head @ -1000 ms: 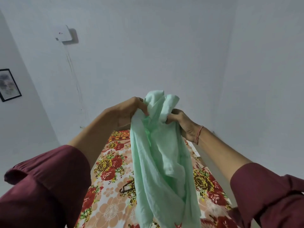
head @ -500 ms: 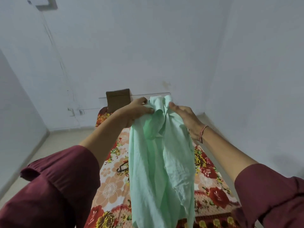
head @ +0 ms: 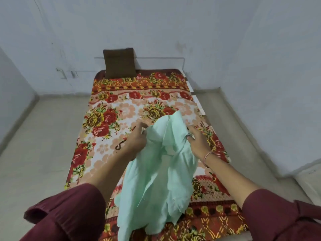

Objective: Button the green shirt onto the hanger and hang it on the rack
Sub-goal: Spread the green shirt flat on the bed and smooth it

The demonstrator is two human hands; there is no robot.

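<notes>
A pale green shirt [head: 156,171] hangs bunched in front of me over the bed. My left hand [head: 137,140] grips its upper left edge. My right hand [head: 198,143] holds the upper right edge, fingers partly spread along the cloth. A dark hanger [head: 121,144] lies on the floral bedspread just left of my left hand; only its hook shows, the rest is hidden behind my hand and the shirt. No rack is in view.
The bed with a red floral bedspread [head: 107,119] fills the middle, its foot close to me. A brown cushion [head: 119,62] leans against the far wall. Pale floor [head: 43,136] runs along both sides, and white walls close in at right.
My view has tilted down from the wall to the bed. Both hands have lowered the shirt from chest height toward the bedspread, still holding its top.
</notes>
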